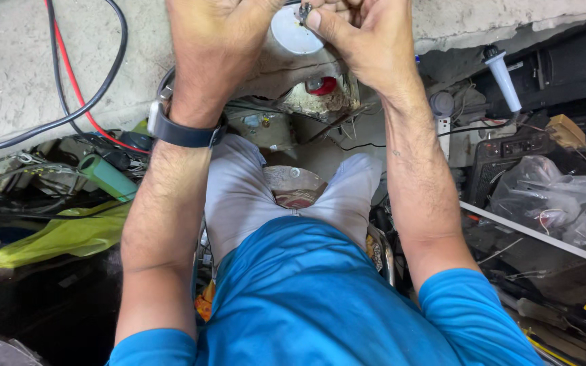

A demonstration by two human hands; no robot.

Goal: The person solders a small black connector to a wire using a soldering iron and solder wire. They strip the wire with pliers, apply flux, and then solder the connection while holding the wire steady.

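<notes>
The right hand (367,41) pinches a small dark metal part (304,11) between thumb and fingertip, closed tight on it, up at twelve o'clock by the top edge of the view. Just below and touching that pinch sits a round white disc (293,32), which the left hand (215,37) seems to cradle from the eleven o'clock side; its fingers curl inward, but whether they truly clamp the disc is hidden behind the knuckles, so I cannot tell. The two hands nearly meet over the disc.

On the left wrist is a dark watch (181,130). Below the hands, toward the centre, lies a grimy metal housing with a red piece (323,86) inside it, and under that a round metal bowl (293,184) between the person's knees in pale trousers (239,196). The blue shirt (306,298) fills six o'clock.

At ten o'clock black and red cables (69,81) loop across a rough concrete slab (8,61). At nine o'clock a green tube (106,177) lies over a yellow-green bag (62,237). At two o'clock stands a white-handled tool (503,78), and at three o'clock a crumpled clear plastic bag (551,196)
</notes>
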